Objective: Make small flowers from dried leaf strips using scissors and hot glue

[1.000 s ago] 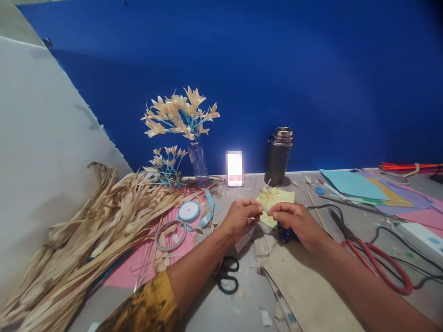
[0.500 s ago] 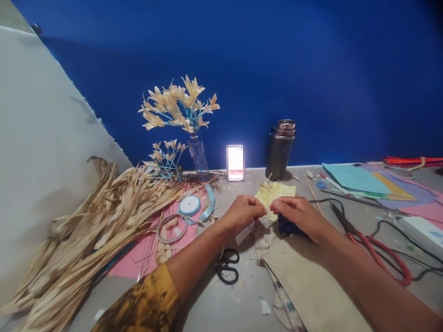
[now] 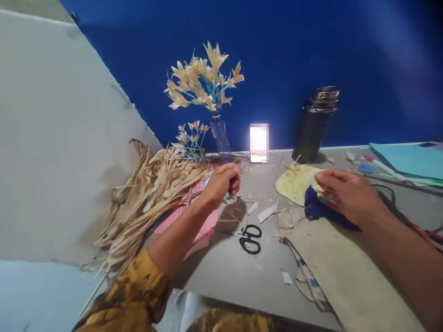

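- Dial centred on the scissors (image 3: 251,237), twelve toward the blue wall.
- Left hand (image 3: 223,182): at 11 o'clock, over the far edge of the pink sheet (image 3: 204,221), just beside the tips of the husks (image 3: 152,193). The fingers are curled in and pressed against the thumb. Whether anything is pinched inside cannot be told.
- Right hand (image 3: 346,193): at 2 o'clock, over the glue gun (image 3: 316,210). The fingers are loosely extended and not wrapped round the body. Contact with the gun cannot be confirmed.
- Glue gun: lies flat at 2 o'clock between the yellow sheet (image 3: 296,184) and the brown paper (image 3: 346,272), partly under the right palm. The nozzle end cannot be made out.
- Husks: heaped from 9 to 11 o'clock against the white board (image 3: 51,138).
- Along the wall: vase (image 3: 219,136) of husk flowers at 11, lit phone (image 3: 259,143) at 12, flask (image 3: 314,124) at 1.
- Paper scraps (image 3: 266,213) lie just beyond the scissors.
- Handling, in my judgement:
  - Find the gun's nozzle end before closing the right hand. Take the gun by the handle only, fingertips well off the tip.
  - Keep the tip over the yellow sheet, so drips land there and not on the table (image 3: 224,276).
  - With the left hand, lift one husk by its end so the heap is not dragged.
  - Keep the two hands well apart while the gun is raised.
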Action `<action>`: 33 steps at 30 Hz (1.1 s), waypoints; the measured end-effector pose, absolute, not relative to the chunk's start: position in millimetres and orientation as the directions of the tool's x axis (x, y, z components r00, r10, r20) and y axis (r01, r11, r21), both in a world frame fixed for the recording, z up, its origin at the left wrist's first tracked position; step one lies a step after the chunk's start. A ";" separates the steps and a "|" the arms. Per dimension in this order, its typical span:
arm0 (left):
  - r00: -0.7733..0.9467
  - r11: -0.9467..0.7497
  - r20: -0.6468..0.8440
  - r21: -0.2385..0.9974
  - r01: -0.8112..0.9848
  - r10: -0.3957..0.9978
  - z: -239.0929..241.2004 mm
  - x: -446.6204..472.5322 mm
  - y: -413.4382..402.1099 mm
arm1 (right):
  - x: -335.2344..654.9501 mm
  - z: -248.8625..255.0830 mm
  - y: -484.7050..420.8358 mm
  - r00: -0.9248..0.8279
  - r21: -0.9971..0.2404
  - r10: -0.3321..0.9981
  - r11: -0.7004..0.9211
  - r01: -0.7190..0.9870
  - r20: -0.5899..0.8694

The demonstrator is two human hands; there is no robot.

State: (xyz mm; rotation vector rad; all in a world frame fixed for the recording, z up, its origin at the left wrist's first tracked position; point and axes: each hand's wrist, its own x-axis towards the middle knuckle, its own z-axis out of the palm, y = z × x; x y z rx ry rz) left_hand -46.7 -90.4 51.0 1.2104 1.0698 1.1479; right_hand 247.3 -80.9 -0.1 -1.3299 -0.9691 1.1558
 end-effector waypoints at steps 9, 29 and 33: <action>0.034 0.140 -0.147 0.977 0.162 0.989 31.7 -107.1 -167.3 | 251.4 -4.6 -76.3 0.161 -0.971 0.979 -0.091 -0.222 -0.129; 0.300 -0.315 0.143 0.673 0.669 0.943 12.5 -82.9 -81.0 | 245.3 -10.9 -77.6 0.179 -0.982 0.974 -0.115 -0.148 -0.141; 0.173 -0.135 0.069 0.903 0.408 0.982 21.6 -79.7 -93.2 | 242.1 -13.2 -80.9 0.134 -0.990 0.985 -0.093 -0.109 -0.107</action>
